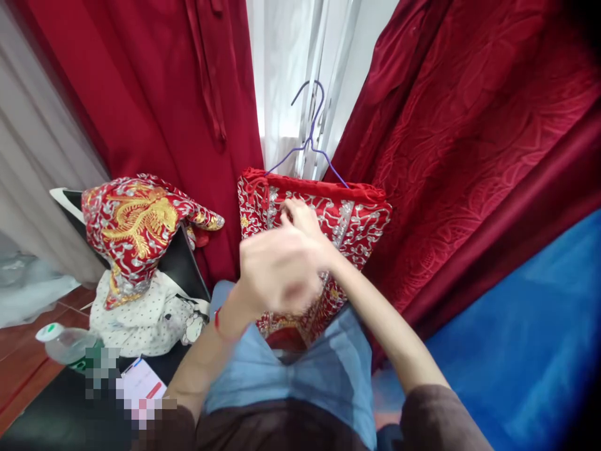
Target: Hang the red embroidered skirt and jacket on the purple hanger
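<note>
A red skirt-like garment [366, 219] with silver and gold embroidery hangs from a purple wire hanger [311, 139] and drapes down between my knees. Against its upper front, my right hand [304, 220] has its fingers bent inward in a closed grip; what is between them is hidden. My left hand [279, 269], with a red cord [217, 322] round the wrist, is closer to the camera and overlaps the right hand from this view. Motion blurs it, and its fingers do not show clearly. A red tie [257, 185] shows at the garment's waistband.
Left of me, another embroidered red garment piece [141, 219] lies over a black chair back [188, 254]. Below it are a dotted white cloth bag [136, 319], a plastic bottle [70, 343] and a phone [143, 382]. Red cloth [469, 156] hangs at right beside blue material [530, 332].
</note>
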Demonstrator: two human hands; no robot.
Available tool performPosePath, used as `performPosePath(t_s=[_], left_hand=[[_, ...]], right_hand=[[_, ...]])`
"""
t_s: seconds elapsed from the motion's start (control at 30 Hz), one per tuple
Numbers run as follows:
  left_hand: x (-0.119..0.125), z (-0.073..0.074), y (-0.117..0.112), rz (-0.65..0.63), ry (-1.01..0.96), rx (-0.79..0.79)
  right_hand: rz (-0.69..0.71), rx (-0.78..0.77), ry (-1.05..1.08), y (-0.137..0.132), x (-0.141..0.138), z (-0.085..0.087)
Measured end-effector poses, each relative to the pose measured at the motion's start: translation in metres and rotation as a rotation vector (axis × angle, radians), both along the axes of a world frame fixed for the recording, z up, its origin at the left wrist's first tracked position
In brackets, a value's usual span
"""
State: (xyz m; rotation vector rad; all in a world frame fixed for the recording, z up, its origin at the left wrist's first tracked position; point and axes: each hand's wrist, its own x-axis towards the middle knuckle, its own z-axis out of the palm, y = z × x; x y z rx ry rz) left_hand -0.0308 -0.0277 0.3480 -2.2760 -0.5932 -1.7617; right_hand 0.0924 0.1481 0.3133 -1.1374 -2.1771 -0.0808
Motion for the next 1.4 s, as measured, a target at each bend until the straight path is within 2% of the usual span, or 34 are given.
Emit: performPosePath(t_s=[0.1, 0.13, 0.17, 0.2, 0.23, 0.3, 0.4, 0.47, 0.53, 0.67, 0.73, 0.8, 0.87, 0.93, 1.03, 1.13, 1.2, 1.3, 1.4], left_hand=[[-0.019, -0.031, 0.104, 0.369, -0.362, -0.302], [-0.028, -0.043, 0.134, 0.41, -0.462, -0.395], [-0.038, -0.053, 0.16, 0.396, -0.525, -0.486], [-0.047, -0.062, 0.181, 0.331, -0.541, -0.584], [-0.055, -0.068, 0.196, 0.255, -0.519, -0.653], [-0.067, -0.075, 0.212, 0.15, -0.454, -0.704], [-0.078, -0.075, 0.219, 0.197, -0.413, -0.645], [-0.087, -0.076, 0.223, 0.268, -0.441, -0.644], [-0.097, -0.08, 0.23, 0.287, -0.519, -0.665], [-0.106, -0.09, 0.246, 0.214, -0.689, -0.691], [-0.1, -0.091, 0.248, 0.168, -0.691, -0.741], [-0.09, -0.088, 0.245, 0.141, -0.651, -0.763], [-0.081, -0.083, 0.239, 0.132, -0.617, -0.717], [-0.076, -0.078, 0.229, 0.124, -0.608, -0.657], [-0.078, -0.074, 0.212, 0.105, -0.584, -0.65], [-0.086, -0.072, 0.198, 0.095, -0.484, -0.689], [-0.093, -0.071, 0.195, 0.12, -0.475, -0.69], [-0.106, -0.07, 0.205, 0.219, -0.725, -0.741], [-0.125, -0.077, 0.222, 0.304, -1.113, -0.839]], right_hand=[[-0.002, -0.197, 0.239, 0.011, -0.026, -0.007], [0.016, -0.24, 0.315, 0.017, -0.033, -0.009], [0.042, -0.274, 0.383, 0.024, -0.04, -0.01], [0.072, -0.3, 0.441, 0.031, -0.046, -0.011], [0.1, -0.32, 0.488, 0.037, -0.052, -0.012], [0.131, -0.338, 0.549, 0.046, -0.059, -0.013], [0.164, -0.335, 0.587, 0.048, -0.057, -0.013], [0.196, -0.329, 0.629, 0.043, -0.046, -0.012], [0.198, -0.296, 0.705, 0.035, -0.029, -0.009], [0.069, -0.139, 0.856, 0.02, 0.004, 0.0], [0.035, -0.106, 0.801, 0.015, 0.011, 0.002], [0.057, -0.128, 0.619, 0.01, 0.007, 0.0], [0.074, -0.173, 0.436, 0.009, -0.005, -0.006], [0.049, -0.239, 0.357, 0.011, -0.02, -0.014], [0.063, -0.418, 0.42, 0.022, -0.045, -0.025], [0.285, -0.597, 0.652, 0.035, -0.067, -0.034], [0.419, -0.616, 0.797, 0.039, -0.075, -0.036], [0.464, -0.59, 0.893, 0.033, -0.069, -0.033], [0.323, -0.446, 1.102, 0.02, -0.038, -0.017]])
